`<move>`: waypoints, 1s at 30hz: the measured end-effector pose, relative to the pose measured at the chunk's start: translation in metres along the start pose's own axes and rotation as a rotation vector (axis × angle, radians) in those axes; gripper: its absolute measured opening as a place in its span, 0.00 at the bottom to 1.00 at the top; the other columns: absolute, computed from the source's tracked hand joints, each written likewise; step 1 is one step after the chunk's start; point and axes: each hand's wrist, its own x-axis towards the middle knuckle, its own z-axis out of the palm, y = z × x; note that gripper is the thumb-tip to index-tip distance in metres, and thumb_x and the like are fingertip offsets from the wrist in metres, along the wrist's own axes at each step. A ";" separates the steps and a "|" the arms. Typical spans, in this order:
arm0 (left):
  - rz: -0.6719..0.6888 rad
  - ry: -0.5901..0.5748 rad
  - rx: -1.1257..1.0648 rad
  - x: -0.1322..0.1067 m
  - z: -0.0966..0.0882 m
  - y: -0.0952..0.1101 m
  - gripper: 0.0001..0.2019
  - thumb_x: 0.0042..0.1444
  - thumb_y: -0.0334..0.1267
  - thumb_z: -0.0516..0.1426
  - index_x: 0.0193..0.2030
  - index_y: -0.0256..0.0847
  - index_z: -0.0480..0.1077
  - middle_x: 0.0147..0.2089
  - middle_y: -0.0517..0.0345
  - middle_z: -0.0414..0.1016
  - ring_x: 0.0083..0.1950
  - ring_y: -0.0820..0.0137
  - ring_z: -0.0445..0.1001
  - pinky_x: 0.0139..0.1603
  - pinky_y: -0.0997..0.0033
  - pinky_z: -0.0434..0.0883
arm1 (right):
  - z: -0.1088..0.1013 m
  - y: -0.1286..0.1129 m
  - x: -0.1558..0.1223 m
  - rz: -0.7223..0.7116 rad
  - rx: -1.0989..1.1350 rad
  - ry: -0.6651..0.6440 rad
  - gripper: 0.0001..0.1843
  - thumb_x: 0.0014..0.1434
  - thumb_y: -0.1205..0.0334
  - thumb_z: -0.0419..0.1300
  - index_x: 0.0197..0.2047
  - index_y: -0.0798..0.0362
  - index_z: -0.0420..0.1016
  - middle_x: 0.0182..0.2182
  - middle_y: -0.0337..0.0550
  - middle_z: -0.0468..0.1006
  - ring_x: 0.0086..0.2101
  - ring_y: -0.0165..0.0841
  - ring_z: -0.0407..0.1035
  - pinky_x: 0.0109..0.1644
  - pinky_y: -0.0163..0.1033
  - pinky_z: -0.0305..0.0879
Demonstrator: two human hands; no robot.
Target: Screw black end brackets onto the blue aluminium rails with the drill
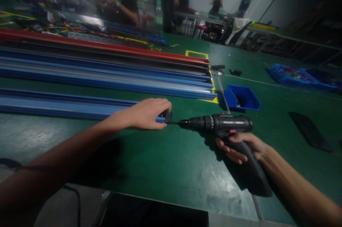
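Firmly, the left hand curls over the end of the near blue rail, thumb low on its near side, beside a black cap. Fingers wrapped, the right hand grips the drill, whose bit meets the cap. Green tabletop spreads between rail and near edge, giving room. Beyond the rail, more rails lie alongside; the bin sits just past the drill, a black slab to its right.
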 end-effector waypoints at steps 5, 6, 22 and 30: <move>-0.007 0.000 -0.006 0.000 -0.001 0.002 0.14 0.58 0.46 0.61 0.46 0.44 0.66 0.46 0.56 0.73 0.46 0.62 0.72 0.46 0.63 0.65 | -0.002 0.002 0.000 -0.011 0.013 -0.007 0.16 0.68 0.61 0.59 0.48 0.67 0.78 0.35 0.47 0.77 0.18 0.20 0.66 0.29 0.31 0.75; -0.008 -0.003 -0.006 0.000 -0.001 0.002 0.14 0.58 0.46 0.61 0.46 0.44 0.66 0.46 0.56 0.73 0.46 0.62 0.72 0.46 0.63 0.65 | -0.003 0.002 0.000 -0.016 0.014 -0.007 0.16 0.68 0.61 0.59 0.48 0.68 0.78 0.34 0.47 0.76 0.17 0.20 0.66 0.29 0.31 0.75; -0.003 -0.004 0.001 0.000 -0.001 0.001 0.14 0.58 0.47 0.61 0.46 0.44 0.67 0.46 0.56 0.73 0.47 0.62 0.72 0.47 0.63 0.65 | -0.003 0.004 0.001 -0.032 0.013 -0.035 0.16 0.68 0.61 0.58 0.47 0.68 0.78 0.33 0.46 0.76 0.17 0.21 0.66 0.29 0.31 0.76; -0.006 -0.004 -0.001 0.000 0.000 0.000 0.14 0.58 0.47 0.61 0.47 0.44 0.67 0.47 0.56 0.73 0.47 0.62 0.72 0.47 0.63 0.65 | -0.002 0.004 0.001 -0.049 0.030 -0.040 0.15 0.68 0.63 0.57 0.47 0.69 0.77 0.33 0.46 0.76 0.17 0.21 0.67 0.29 0.31 0.75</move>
